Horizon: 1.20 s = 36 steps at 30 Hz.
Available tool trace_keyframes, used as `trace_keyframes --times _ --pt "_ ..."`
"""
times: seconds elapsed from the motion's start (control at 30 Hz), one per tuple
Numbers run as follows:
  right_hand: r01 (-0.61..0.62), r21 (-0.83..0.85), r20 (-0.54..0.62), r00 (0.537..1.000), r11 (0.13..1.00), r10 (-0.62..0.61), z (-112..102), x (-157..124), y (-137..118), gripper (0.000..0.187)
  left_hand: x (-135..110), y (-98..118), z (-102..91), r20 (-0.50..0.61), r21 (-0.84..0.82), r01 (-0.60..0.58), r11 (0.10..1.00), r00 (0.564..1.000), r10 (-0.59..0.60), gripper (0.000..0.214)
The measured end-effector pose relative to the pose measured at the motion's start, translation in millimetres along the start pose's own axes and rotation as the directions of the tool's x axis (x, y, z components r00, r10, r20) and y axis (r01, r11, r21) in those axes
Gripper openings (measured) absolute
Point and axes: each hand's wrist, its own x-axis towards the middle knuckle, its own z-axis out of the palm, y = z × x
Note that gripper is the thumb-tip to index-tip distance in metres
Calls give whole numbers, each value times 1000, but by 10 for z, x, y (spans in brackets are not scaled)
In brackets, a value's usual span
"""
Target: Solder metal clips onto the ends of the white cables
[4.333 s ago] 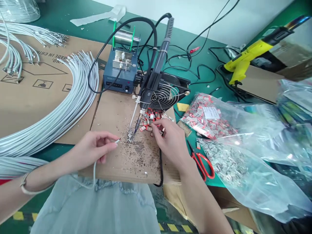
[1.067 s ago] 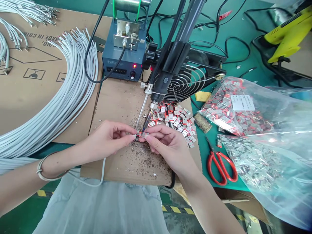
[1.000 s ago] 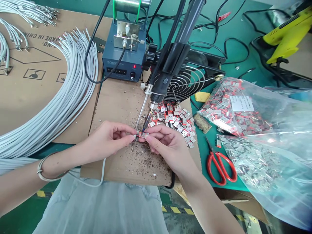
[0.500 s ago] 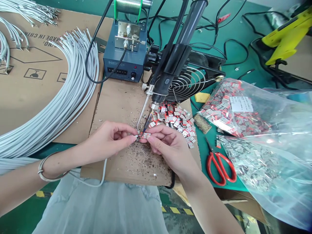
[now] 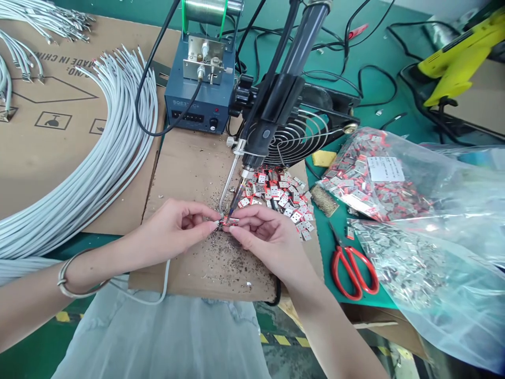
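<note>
My left hand pinches the end of a white cable, whose lower part loops below the hand by the cardboard's front edge. Between the fingertips of my right hand is a small red and silver connector. Cable end and connector meet just under the tip of a fixed soldering iron. A thin metal solder feed tube ends close to the same spot. Behind my right fingers lies a pile of loose connectors. The exact joint is too small to make out.
A blue solder feeder stands behind, near a round fan. Bundled white cables lie left. Red-handled scissors, a yellow sponge and plastic bags of connectors and metal parts are on the right.
My right hand has shifted slightly left, bringing the connector closer against the cable end under the iron's tip. The whole view has slid a little to the left.
</note>
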Motion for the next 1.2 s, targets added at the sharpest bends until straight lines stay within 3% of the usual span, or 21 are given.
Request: trace_keyframes --times 0.27,0.5,0.97,1.2 --pt "-12 -46 -41 999 999 10 38 14 26 21 -3 -25 10 0 -2 1 1000 1000 -1 22" --pt "-30 -8 24 999 1000 30 8 -2 -34 13 -3 -20 -1 12 -17 17 1000 1000 -16 20" --pt "-16 24 18 1000 1000 15 -24 -5 -26 12 -3 -11 5 9 -101 37 994 999 -36 19" --pt "-9 44 11 1000 999 8 -2 4 -28 9 -11 15 -12 5 -47 43 998 999 -42 16"
